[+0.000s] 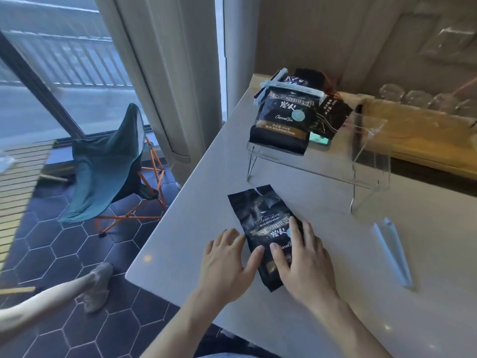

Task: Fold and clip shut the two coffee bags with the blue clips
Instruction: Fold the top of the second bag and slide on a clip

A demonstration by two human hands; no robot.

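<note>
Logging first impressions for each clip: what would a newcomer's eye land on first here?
Both hands, left and right, press flat on a dark coffee bag lying unclipped on the white counter. Behind it, a second bag, already clipped at the top, leans on a clear acrylic stand. A loose blue clip lies to the right of the hands.

Coffee bags: 2 for sure, one flat on the surface (335,293) near the edge (268,228), one up on the stand (281,120). A 3rd dark pack (333,115) sits just behind that one, can't tell what it is. Blue clips: 2, one loose on the surface (392,251), one across the top of the stand's bag (291,87). Clear stand (317,171): 1. Hands: 2, left (227,262) & right (302,259). Folding chair (108,164): 1. Glasses (418,95) at back: approx 4, blurry.
</note>
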